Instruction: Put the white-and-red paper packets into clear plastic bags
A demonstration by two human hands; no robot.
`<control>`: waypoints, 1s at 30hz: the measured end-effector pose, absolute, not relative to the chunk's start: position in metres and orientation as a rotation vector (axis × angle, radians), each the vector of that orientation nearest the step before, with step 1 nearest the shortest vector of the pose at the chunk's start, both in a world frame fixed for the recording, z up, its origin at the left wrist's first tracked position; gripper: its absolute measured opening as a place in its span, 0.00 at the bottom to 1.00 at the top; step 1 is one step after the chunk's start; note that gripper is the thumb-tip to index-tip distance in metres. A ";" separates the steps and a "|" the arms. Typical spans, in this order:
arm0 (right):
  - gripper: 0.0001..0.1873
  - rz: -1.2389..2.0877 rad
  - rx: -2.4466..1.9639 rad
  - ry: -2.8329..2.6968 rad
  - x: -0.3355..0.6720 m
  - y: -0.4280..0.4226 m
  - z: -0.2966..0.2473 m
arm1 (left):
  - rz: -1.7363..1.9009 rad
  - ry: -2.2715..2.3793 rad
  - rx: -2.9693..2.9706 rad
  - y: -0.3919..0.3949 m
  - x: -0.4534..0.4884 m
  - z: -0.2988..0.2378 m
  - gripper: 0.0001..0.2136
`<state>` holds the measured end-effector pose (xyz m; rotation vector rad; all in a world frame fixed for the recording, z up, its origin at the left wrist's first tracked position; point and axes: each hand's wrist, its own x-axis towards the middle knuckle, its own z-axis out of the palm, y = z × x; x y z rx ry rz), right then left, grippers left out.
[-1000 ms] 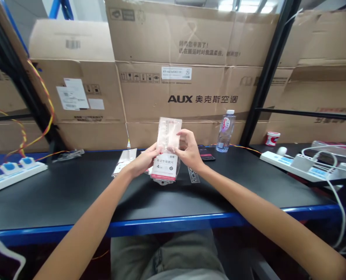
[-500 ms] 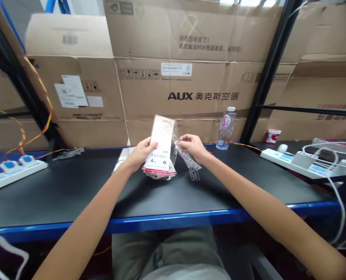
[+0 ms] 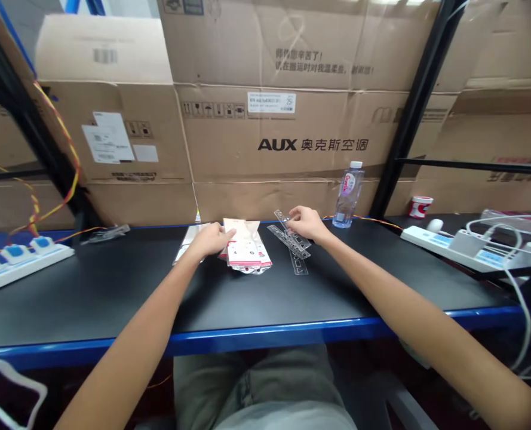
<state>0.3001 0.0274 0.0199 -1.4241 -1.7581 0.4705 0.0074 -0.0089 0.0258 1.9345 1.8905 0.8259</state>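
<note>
My left hand (image 3: 213, 239) is closed on the upper left edge of a white printed packet (image 3: 243, 253) with a red lower border. The packet leans low over a pile of similar packets (image 3: 252, 269) on the dark table. To the right, my right hand (image 3: 309, 223) pinches a clear plastic ruler (image 3: 282, 217) with cut-out shapes. Beneath it, more clear stencil rulers (image 3: 299, 265) lie crossed on the tabletop. Another flat white item (image 3: 184, 246) rests on the table behind my left wrist, partly covered by it.
A water bottle (image 3: 348, 196) stands at the back right, before a large cardboard sheet (image 3: 220, 149). White power strips (image 3: 444, 246) with cables sit at the right, and another power strip (image 3: 32, 260) at the left. A small red-and-white tub (image 3: 420, 206) stands at the far right.
My left hand has lowered the packet from upright onto the pile. My right hand has drawn the clear ruler away from the packet to the right, over the other rulers.
</note>
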 end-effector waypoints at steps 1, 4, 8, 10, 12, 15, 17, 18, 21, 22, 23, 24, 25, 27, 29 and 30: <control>0.19 0.468 -1.425 -1.759 0.300 0.028 0.020 | 0.786 1.898 1.976 -0.009 0.007 0.027 0.19; 0.18 0.462 -1.434 -1.770 0.300 0.029 0.019 | 0.697 1.816 2.045 -0.011 0.004 0.032 0.20; 0.13 0.324 -1.468 -1.872 0.297 0.027 0.018 | 0.740 1.912 2.079 -0.009 -0.012 0.040 0.20; 0.08 0.194 -1.530 -1.975 0.295 0.025 0.017 | 0.737 2.058 2.089 -0.003 -0.026 0.042 0.20; 0.08 0.071 -1.631 -2.099 0.293 0.022 0.016 | 0.655 2.211 2.040 0.005 -0.042 0.040 0.22; 0.09 -0.034 -1.741 -2.252 0.291 0.018 0.015 | 0.485 2.396 1.916 0.017 -0.062 0.034 0.28; 0.10 -0.060 -1.774 -2.291 0.290 0.016 0.014 | 0.381 2.445 1.879 0.023 -0.069 0.029 0.33; 0.11 -0.069 -1.786 -2.296 0.290 0.016 0.014 | 0.334 2.450 1.872 0.025 -0.071 0.026 0.35; 0.11 -0.087 -1.791 -2.311 0.290 0.015 0.014 | 0.249 2.431 1.877 0.028 -0.074 0.020 0.34; 0.11 -0.093 -1.777 -2.319 0.290 0.016 0.014 | 0.249 2.426 1.884 0.029 -0.074 0.018 0.32; 0.11 -0.099 -1.758 -2.327 0.290 0.016 0.013 | 0.256 2.425 1.893 0.029 -0.074 0.017 0.29; 0.11 -0.102 -1.738 -2.330 0.290 0.016 0.013 | 0.270 2.430 1.900 0.028 -0.074 0.017 0.26; 0.12 -0.100 -1.717 -2.329 0.290 0.017 0.012 | 0.288 2.438 1.904 0.028 -0.073 0.017 0.24; 0.15 -0.076 -1.677 -2.325 0.291 0.017 0.011 | 0.328 2.454 1.908 0.026 -0.071 0.016 0.20; 0.17 -0.029 -1.644 -2.327 0.292 0.017 0.011 | 0.386 2.461 1.922 0.024 -0.066 0.015 0.20; 0.16 -0.016 -1.631 -2.327 0.292 0.016 0.011 | 0.418 2.461 1.936 0.024 -0.063 0.014 0.21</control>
